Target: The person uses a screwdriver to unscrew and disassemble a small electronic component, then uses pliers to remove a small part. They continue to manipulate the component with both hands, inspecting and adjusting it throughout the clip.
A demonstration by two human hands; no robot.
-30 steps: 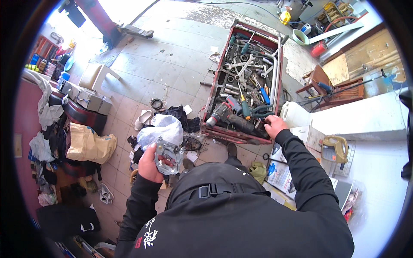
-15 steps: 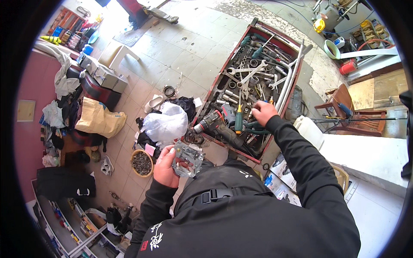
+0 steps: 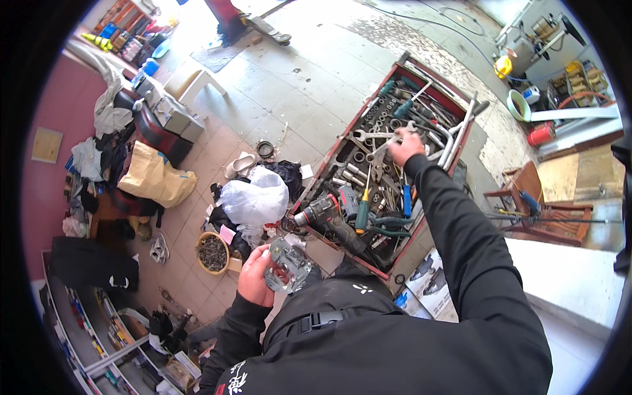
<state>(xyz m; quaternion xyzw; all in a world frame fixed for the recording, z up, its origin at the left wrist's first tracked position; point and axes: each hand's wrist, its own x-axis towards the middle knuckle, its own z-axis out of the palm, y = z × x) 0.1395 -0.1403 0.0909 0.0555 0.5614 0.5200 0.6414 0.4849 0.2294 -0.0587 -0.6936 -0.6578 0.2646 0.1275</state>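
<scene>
My left hand (image 3: 255, 280) is closed on a grey metal casting (image 3: 283, 280) with an opening through its middle, held in front of my waist. Ahead and to the right, my right hand (image 3: 409, 148) reaches into a red tool tray (image 3: 316, 172), over a group of wrenches (image 3: 376, 135). Its fingers are blurred and touch or nearly touch a wrench; whether they grip it cannot be made out. Closer to me in the tray lie a green-handled screwdriver (image 3: 363, 214), a blue-handled screwdriver (image 3: 407, 201), green-handled pliers (image 3: 390, 227) and a cordless power tool (image 3: 319, 212).
Left of the tray, a white plastic bag (image 3: 255, 197) sits on the tiled floor beside a round basket (image 3: 226, 262) of small dark parts. A tan sack (image 3: 157, 178) stands farther left. A wooden chair (image 3: 553, 214) and white ledge (image 3: 546, 266) are at right.
My right hand has moved forward from the tray's near part to the wrenches, uncovering the blue-handled screwdriver. My left hand still holds the casting, slightly tilted differently. The view has shifted a little.
</scene>
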